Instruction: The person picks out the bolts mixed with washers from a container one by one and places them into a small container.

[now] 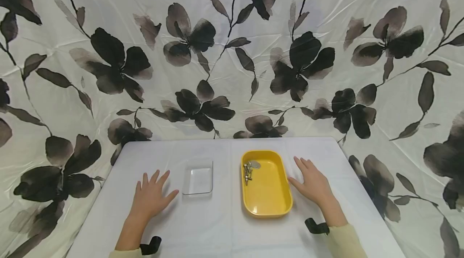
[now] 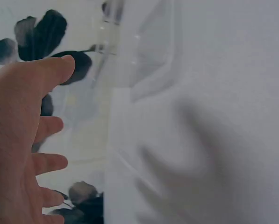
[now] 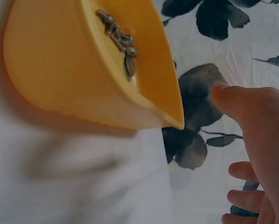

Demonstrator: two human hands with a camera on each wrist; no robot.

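My left hand [image 1: 150, 197] is spread over the white table, just left of a clear square dish [image 1: 198, 178]; its fingers are straight and hold nothing. On the other side, my right hand [image 1: 311, 181] hovers beside the right edge of a yellow tray [image 1: 268, 197], fingers extended and nothing held. Several metal screws [image 1: 247, 172] and a round silver disc [image 1: 255, 164] lie in the tray's upper left part. The right wrist view shows the screws [image 3: 115, 35] heaped along the tray's inner wall. In the left wrist view the clear dish [image 2: 153, 51] shows only in part.
A white cloth covers the table [image 1: 224, 226]. Behind and around it hangs a pale curtain [image 1: 232, 69] with dark flowers. Black bands [image 1: 150, 246] sit on both wrists. The dish and the tray stand apart, with bare cloth between them.
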